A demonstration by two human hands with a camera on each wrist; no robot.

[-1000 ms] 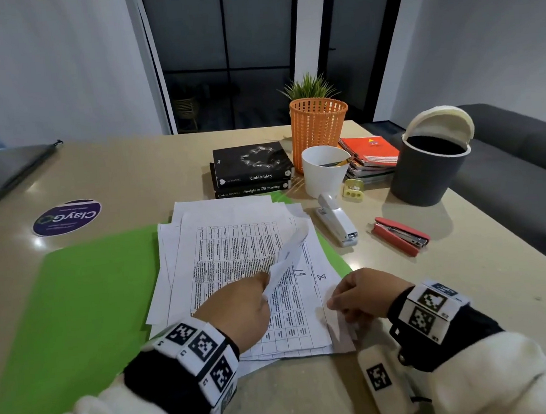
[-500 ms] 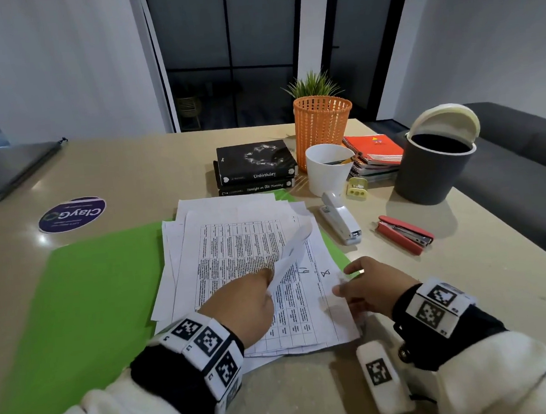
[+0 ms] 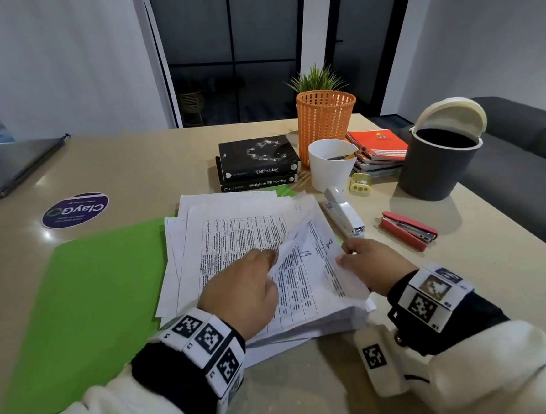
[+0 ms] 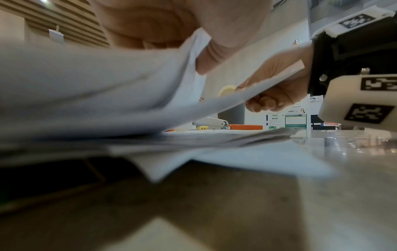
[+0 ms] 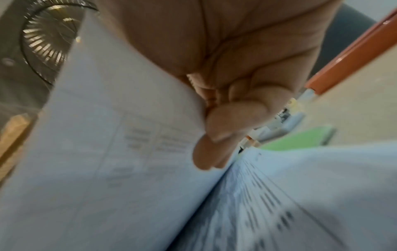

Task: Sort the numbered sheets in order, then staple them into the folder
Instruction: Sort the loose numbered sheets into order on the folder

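Sheets (image 3: 235, 239) lie stacked on the green folder (image 3: 85, 293), long axis running away from the person. The left hand (image 3: 239, 294) pinches curled-up corners; the right hand (image 3: 372, 264), at the stack's right edge, pinches the sheet marked 8 (image 3: 326, 251), nearer the staplers (image 3: 344, 216).
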